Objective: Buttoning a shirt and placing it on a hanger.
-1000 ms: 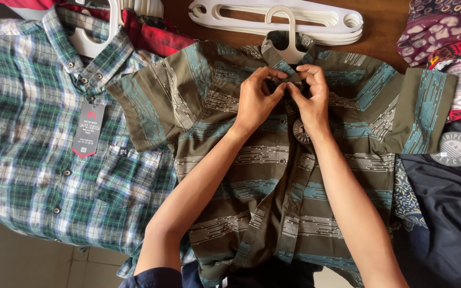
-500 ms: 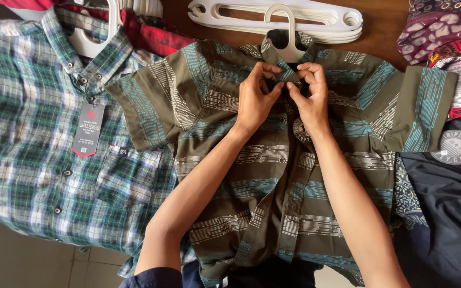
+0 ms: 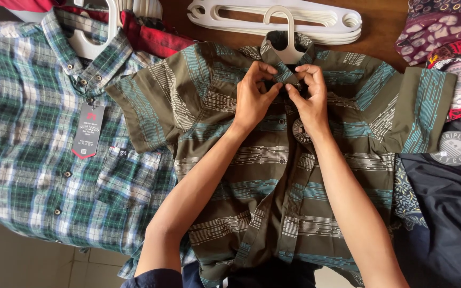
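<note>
1. Head view: the olive striped shirt (image 3: 273, 176) lies flat on its white hanger (image 3: 286, 37), between a green plaid shirt (image 3: 38, 149) and a dark printed garment (image 3: 444, 213).
2. The left hand (image 3: 253, 98) and right hand (image 3: 310, 101) both pinch the placket just under the collar (image 3: 284, 66), fingertips meeting at the top button.
3. Progress, as I judge it: lower buttons look fastened; only the top closure is in work.
4. Against the earlier frames, the hands have barely shifted, fingers drawn slightly closer together; the shirt lies as before.
</note>
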